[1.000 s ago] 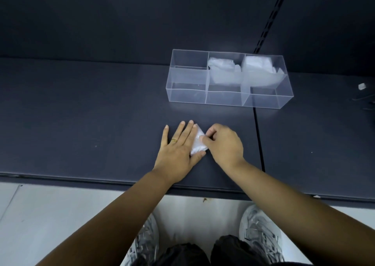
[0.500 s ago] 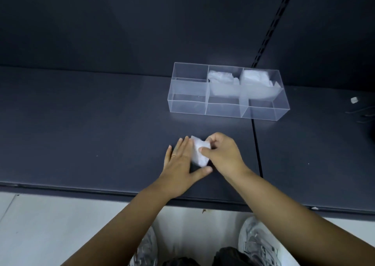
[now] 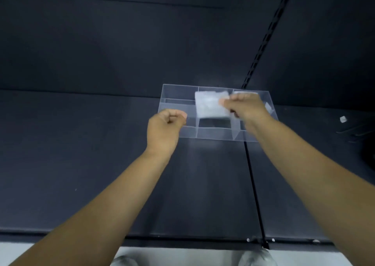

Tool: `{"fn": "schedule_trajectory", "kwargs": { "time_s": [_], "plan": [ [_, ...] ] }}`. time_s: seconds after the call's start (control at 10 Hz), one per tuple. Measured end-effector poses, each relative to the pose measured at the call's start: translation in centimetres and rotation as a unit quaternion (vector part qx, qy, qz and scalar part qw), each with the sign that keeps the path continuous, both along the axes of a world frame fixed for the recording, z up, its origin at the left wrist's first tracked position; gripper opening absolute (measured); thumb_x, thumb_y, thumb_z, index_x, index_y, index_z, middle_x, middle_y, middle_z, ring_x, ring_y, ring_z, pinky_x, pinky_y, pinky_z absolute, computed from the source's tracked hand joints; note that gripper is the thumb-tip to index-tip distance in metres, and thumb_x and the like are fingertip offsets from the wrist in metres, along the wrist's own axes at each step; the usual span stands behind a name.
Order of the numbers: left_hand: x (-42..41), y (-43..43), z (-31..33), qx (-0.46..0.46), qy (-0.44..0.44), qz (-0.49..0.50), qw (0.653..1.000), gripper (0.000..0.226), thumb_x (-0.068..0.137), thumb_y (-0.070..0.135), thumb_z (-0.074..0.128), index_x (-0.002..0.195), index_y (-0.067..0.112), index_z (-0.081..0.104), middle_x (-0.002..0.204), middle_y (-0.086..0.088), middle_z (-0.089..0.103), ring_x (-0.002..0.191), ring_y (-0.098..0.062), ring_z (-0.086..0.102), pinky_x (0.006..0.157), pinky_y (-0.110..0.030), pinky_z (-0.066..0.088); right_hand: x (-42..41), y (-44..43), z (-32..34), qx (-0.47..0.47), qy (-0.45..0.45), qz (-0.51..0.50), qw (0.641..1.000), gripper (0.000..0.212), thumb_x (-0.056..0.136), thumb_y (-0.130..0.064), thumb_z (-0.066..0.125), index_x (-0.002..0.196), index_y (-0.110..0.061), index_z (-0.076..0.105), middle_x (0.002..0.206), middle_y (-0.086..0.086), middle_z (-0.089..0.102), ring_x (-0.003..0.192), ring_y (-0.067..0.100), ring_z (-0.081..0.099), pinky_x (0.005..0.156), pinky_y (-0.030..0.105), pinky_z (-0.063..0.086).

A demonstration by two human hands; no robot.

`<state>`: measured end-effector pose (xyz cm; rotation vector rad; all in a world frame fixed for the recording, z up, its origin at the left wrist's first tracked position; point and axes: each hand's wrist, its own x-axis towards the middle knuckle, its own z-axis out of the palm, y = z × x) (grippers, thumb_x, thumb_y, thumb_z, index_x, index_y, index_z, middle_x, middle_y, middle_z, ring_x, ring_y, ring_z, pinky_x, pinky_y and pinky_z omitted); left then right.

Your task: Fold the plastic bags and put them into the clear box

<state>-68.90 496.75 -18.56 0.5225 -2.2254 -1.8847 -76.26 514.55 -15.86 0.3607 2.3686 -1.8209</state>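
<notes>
A person's right hand (image 3: 245, 108) pinches a folded plastic bag (image 3: 211, 105) by its edge over the middle compartment of the clear box (image 3: 178, 92) on the dark tabletop (image 3: 81, 144), seemingly to drop it in, while the left hand (image 3: 165, 125) hovers beside it, curled and empty.

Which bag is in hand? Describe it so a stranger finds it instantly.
Find the clear box on the dark shelf. Over its middle compartment the right hand pinches a folded plastic bag. The other bag lies in the right compartment, ungripped.
</notes>
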Motion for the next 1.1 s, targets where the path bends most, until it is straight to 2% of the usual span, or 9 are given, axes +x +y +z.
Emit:
{"fn": "schedule_trajectory", "kwargs": {
  "time_s": [0.1, 0.2, 0.3, 0.4, 0.6, 0.7, 0.8, 0.9, 1.1],
  "plan": [
    [0.0, 0.6, -1.6, -0.286, 0.063, -0.095, 0.951, 0.019, 0.094, 0.025, 0.057, 0.110, 0.019, 0.066, 0.116, 0.004, 0.065, 0.113, -0.012, 0.054, 0.097, -0.016, 0.033, -4.9, -0.2, -1.1, 0.056, 0.057, -0.031, 0.996, 0.018, 0.081, -0.013, 0.075, 0.069, -0.017, 0.061, 0.074, -0.001, 0.064, 0.065, 0.009, 0.060, 0.065, 0.019, 0.050],
    [0.6, 1.3, -4.1, -0.458, 0.032, -0.202, 0.865, 0.056, 0.098, 0.046, 0.039, 0.147, 0.018, 0.034, 0.153, 0.002, 0.032, 0.146, -0.016, 0.014, 0.117, -0.029, -0.008, -7.5, -0.9, -3.5, 0.222, 0.068, 0.002, 0.973, 0.013, 0.081, -0.021, 0.073, 0.076, -0.018, 0.061, 0.085, 0.001, 0.065, 0.088, 0.023, 0.063, 0.089, 0.035, 0.048],
    [1.1, 1.5, -5.6, -0.524, 0.029, -0.219, 0.822, 0.066, 0.097, 0.053, 0.028, 0.153, 0.022, 0.010, 0.160, 0.006, 0.012, 0.147, -0.014, -0.007, 0.113, -0.034, -0.023, -8.3, -1.2, -5.2, 0.413, 0.086, 0.018, 0.906, 0.005, 0.082, -0.026, 0.068, 0.080, -0.022, 0.065, 0.090, 0.000, 0.069, 0.095, 0.026, 0.061, 0.093, 0.036, 0.034],
    [1.1, 1.5, -5.8, -0.531, 0.035, -0.226, 0.816, 0.068, 0.097, 0.053, 0.027, 0.153, 0.022, 0.005, 0.160, 0.007, 0.007, 0.147, -0.013, -0.011, 0.112, -0.034, -0.026, -8.3, -1.0, -5.7, 0.514, 0.104, 0.010, 0.851, 0.010, 0.081, -0.025, 0.067, 0.090, -0.021, 0.064, 0.093, 0.001, 0.068, 0.096, 0.026, 0.059, 0.087, 0.036, 0.028],
    [0.8, 1.6, -5.8, -0.527, 0.022, -0.234, 0.817, 0.068, 0.096, 0.055, 0.022, 0.153, 0.023, 0.005, 0.160, 0.008, 0.007, 0.146, -0.011, -0.014, 0.111, -0.033, -0.027, -5.8, -0.9, -3.9, 0.369, 0.292, 0.052, 0.881, 0.017, 0.085, -0.024, 0.067, 0.096, -0.012, 0.064, 0.100, 0.006, 0.060, 0.094, 0.027, 0.057, 0.089, 0.040, 0.041],
    [0.9, 1.6, -5.8, -0.527, 0.021, -0.236, 0.816, 0.069, 0.094, 0.056, 0.017, 0.153, 0.023, 0.001, 0.161, 0.008, 0.003, 0.142, -0.008, -0.022, 0.109, -0.033, -0.029, -3.6, -1.2, -4.9, 0.428, 0.225, 0.256, 0.837, 0.043, 0.097, -0.047, 0.044, 0.118, -0.015, 0.063, 0.121, 0.008, 0.061, 0.111, 0.029, 0.055, 0.099, 0.042, 0.039],
    [1.0, 1.6, -5.7, -0.535, 0.022, -0.239, 0.810, 0.071, 0.092, 0.058, 0.012, 0.153, 0.022, 0.000, 0.161, 0.007, 0.002, 0.138, -0.006, -0.026, 0.109, -0.033, -0.030, -3.3, -0.7, -5.7, 0.488, 0.129, 0.306, 0.807, 0.061, 0.094, -0.062, 0.029, 0.136, -0.024, 0.050, 0.140, 0.000, 0.051, 0.128, 0.024, 0.045, 0.108, 0.038, 0.031],
    [1.1, 1.5, -5.6, -0.542, 0.015, -0.247, 0.803, 0.071, 0.094, 0.057, 0.015, 0.152, 0.022, -0.003, 0.161, 0.007, 0.000, 0.138, -0.007, -0.027, 0.109, -0.034, -0.031, -4.1, -1.1, -5.3, 0.495, 0.088, 0.317, 0.804, 0.068, 0.090, -0.070, 0.021, 0.131, -0.027, 0.054, 0.136, -0.001, 0.055, 0.125, 0.023, 0.048, 0.103, 0.039, 0.035],
    [1.0, 1.1, -5.2, -0.489, 0.014, -0.253, 0.834, 0.070, 0.096, 0.056, 0.024, 0.153, 0.021, 0.004, 0.161, 0.007, 0.003, 0.141, -0.005, -0.022, 0.111, -0.029, -0.027, -2.1, -0.5, -5.2, 0.475, 0.179, 0.236, 0.829, 0.055, 0.096, -0.056, 0.037, 0.133, -0.020, 0.054, 0.140, 0.002, 0.050, 0.130, 0.024, 0.040, 0.110, 0.034, 0.022]
  ]
}}
